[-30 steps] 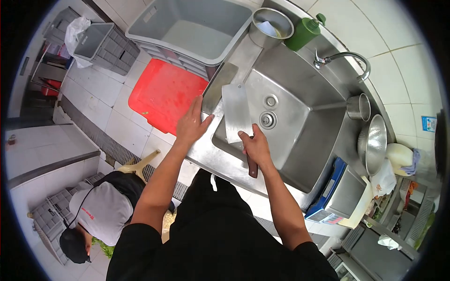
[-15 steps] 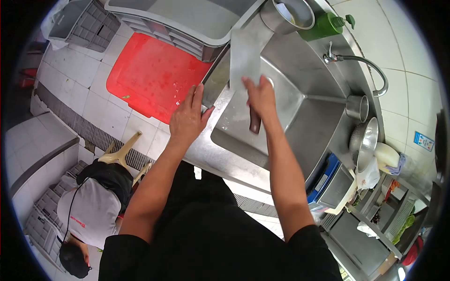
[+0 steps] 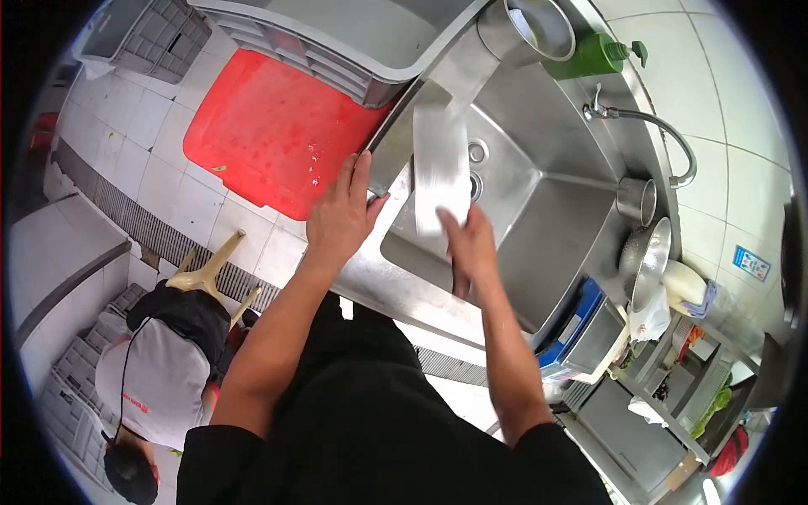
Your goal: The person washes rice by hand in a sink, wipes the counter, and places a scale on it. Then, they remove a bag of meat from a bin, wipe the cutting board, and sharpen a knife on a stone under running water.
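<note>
My right hand (image 3: 473,244) is closed round the dark handle of a cleaver (image 3: 441,168), whose wide blade is blurred by motion. The blade is over the left edge of the steel sink (image 3: 555,227), pointing away from me. My left hand (image 3: 341,210) rests at the sink's left rim, fingers pointing forward. Beneath its fingers and thumb a small grey edge of something (image 3: 376,195) shows; the rest is hidden by the hand. A red plastic lid or board (image 3: 269,126) lies to the left of this hand.
A grey crate (image 3: 337,42) stands at the top. Behind the sink are a metal pot (image 3: 526,34), a green pump bottle (image 3: 593,57) and a faucet (image 3: 598,109). A scale (image 3: 585,332) and bowls stand at right. Another person (image 3: 160,370) is at lower left beside a stool (image 3: 210,273).
My right hand has drawn the cleaver back toward my body, so the drain shows more. My left hand has hardly moved. The view has shifted slightly.
</note>
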`<state>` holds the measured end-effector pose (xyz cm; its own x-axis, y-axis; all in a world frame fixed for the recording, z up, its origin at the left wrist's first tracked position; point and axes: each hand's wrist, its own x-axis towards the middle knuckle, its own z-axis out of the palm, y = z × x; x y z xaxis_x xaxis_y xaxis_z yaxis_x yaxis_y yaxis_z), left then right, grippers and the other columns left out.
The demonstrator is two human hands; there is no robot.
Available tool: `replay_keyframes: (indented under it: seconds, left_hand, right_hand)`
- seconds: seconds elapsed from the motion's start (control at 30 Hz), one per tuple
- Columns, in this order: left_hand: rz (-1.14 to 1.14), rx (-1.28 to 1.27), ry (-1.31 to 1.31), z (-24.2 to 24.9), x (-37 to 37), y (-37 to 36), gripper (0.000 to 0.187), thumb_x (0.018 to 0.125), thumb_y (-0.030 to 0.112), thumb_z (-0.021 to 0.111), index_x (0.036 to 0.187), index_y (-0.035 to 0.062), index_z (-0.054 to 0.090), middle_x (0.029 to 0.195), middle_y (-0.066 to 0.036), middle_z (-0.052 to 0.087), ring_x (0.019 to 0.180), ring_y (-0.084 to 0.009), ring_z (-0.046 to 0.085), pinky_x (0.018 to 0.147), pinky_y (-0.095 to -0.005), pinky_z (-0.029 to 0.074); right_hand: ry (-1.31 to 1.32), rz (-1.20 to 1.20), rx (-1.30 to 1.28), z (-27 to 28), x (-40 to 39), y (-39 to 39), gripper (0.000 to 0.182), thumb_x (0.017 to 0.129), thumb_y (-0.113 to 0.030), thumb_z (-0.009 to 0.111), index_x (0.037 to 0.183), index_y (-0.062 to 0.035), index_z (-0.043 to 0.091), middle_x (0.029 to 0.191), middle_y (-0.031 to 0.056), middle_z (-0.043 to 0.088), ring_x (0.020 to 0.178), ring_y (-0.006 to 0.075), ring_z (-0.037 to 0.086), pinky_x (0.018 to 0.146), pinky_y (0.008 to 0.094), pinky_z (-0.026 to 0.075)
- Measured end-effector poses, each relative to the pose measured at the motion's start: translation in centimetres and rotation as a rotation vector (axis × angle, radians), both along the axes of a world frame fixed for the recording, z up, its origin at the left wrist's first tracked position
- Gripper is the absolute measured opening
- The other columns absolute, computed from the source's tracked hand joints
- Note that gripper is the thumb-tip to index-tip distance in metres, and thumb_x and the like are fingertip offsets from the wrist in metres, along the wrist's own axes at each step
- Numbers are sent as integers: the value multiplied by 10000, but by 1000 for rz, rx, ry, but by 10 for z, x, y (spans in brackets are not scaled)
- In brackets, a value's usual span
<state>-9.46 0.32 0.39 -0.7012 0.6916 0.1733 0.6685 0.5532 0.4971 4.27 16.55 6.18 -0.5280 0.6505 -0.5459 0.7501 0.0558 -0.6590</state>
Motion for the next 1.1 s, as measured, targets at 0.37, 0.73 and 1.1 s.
replay_keyframes:
  seconds: [0.37,0.73,1.1]
  left_hand:
    - [16,-30,-66,1,1,2,729,843,344,708,1421,36,389,1301,-194,556,970,-355,657,723,-397,570]
    - [21,-89,-57,-2,3,2,735,837,343,712,1426,45,389,1306,-186,552,1008,-333,647,741,-394,570]
    - [25,-33,-94,0,1,1,733,824,336,725,1414,44,405,1296,-184,547,939,-351,663,734,-403,565]
  right_hand:
    - [-25,47,56,-7,-38,28,416,904,-374,649,1024,19,590,628,73,586,471,150,527,492,333,454]
    - [146,72,137,-12,-113,74,394,900,-350,640,968,34,585,622,76,579,467,167,551,478,333,459]
    - [-88,25,-61,11,31,-20,443,906,-338,663,1181,4,606,681,104,642,544,177,586,561,322,480]
